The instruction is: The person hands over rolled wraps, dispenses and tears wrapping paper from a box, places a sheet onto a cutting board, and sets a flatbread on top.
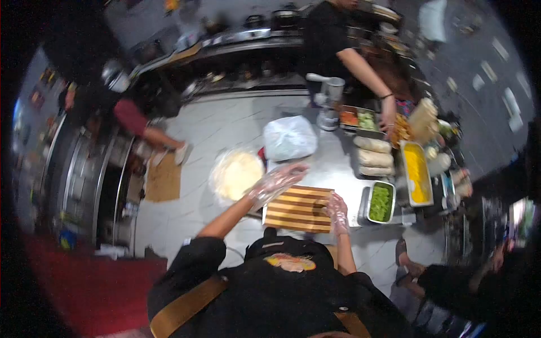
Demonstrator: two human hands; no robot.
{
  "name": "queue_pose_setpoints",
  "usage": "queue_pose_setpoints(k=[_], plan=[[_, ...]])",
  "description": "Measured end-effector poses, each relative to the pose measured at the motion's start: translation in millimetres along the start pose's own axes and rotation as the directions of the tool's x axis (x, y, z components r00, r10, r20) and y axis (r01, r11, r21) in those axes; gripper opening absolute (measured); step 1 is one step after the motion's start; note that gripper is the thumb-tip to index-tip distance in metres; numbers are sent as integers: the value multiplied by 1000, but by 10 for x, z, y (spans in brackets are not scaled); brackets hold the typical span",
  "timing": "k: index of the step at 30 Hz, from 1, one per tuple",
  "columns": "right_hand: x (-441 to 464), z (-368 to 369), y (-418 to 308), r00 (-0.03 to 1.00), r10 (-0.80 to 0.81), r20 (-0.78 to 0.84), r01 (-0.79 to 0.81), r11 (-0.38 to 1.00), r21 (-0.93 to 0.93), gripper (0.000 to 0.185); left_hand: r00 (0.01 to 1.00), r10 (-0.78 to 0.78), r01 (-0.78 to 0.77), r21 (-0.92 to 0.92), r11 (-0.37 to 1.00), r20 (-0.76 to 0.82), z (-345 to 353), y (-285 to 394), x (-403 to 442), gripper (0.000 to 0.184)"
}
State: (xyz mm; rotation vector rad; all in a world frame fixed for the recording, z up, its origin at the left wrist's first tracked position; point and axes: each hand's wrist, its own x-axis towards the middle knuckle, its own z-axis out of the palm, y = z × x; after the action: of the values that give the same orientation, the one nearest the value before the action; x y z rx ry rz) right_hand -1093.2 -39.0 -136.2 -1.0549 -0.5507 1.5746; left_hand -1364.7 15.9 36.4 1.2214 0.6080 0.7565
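Note:
A striped wooden cutting board [296, 214] lies at the near edge of the metal table, in front of my body. Over its upper left corner, my left hand [278, 183] is stretched out flat in a clear plastic glove, holding nothing. My right hand [337, 213], gloved the same way, has its fingers curled over the right edge of the board. Left of my left hand is a round stack of pale flatbreads [238, 173] in clear plastic. Just beyond the board sits a tied white plastic bag [289, 138].
Wrapped rolls [375, 156], a tray of chopped greens [381, 203] and a yellow-filled tray [417, 173] stand on the right. A clear dispenser [329, 110] is at the back. Across the table a co-worker's hand [387, 118] reaches into food; another person [141, 127] stands left.

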Motion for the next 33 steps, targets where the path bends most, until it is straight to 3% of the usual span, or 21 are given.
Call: queue_pose_setpoints(k=[3,4,5,6,8,11,13,17,18,21,23,29,32,33], plan=[[-58,-205,20,996,72,-56,-67,994,87,42,960,5,-58,-181,982,-281,275,-346,-440,58],[32,-436,130,987,161,-13,-154,961,231,42,985,0,-46,-261,964,-175,14,-791,-539,58],[-42,-517,110,989,147,-9,-142,969,201,42,970,-104,8,-400,916,-219,-85,-1133,-704,55],[-122,-545,83,991,134,-3,-131,977,167,42,941,-158,82,-250,965,-299,160,-943,-779,54],[-265,-615,-10,983,180,-38,-174,977,122,43,831,-341,259,-236,937,-440,288,-1104,-941,52],[-452,-790,-87,999,35,1,-34,993,-117,43,763,-304,224,-208,952,-570,499,-1253,-1190,53],[-466,-904,-137,995,38,88,-35,999,-28,44,718,-336,250,-225,942,-610,791,-1025,-1194,54],[-412,-952,-336,986,85,141,-87,996,7,41,639,-414,369,-214,905,-649,1094,-768,-985,56],[-448,-906,-377,979,116,168,-117,993,-7,41,648,-415,358,-225,906,-638,1132,-777,-988,56],[-498,-755,-366,990,-10,140,18,998,-57,38,669,-412,335,-244,910,-618,1210,-758,-940,55],[-568,-648,-368,994,-13,105,25,993,-119,38,678,-417,353,-229,907,-605,1247,-712,-903,55],[-737,-621,-155,992,-123,-12,119,975,-188,36,772,-417,388,-163,907,-479,823,-978,-807,54],[-735,-931,280,1000,-12,-12,13,998,58,43,835,-384,350,-158,923,-395,644,-921,-786,50],[-826,-860,217,999,-5,-36,8,998,58,41,850,-348,317,-144,938,-395,573,-899,-801,49]])
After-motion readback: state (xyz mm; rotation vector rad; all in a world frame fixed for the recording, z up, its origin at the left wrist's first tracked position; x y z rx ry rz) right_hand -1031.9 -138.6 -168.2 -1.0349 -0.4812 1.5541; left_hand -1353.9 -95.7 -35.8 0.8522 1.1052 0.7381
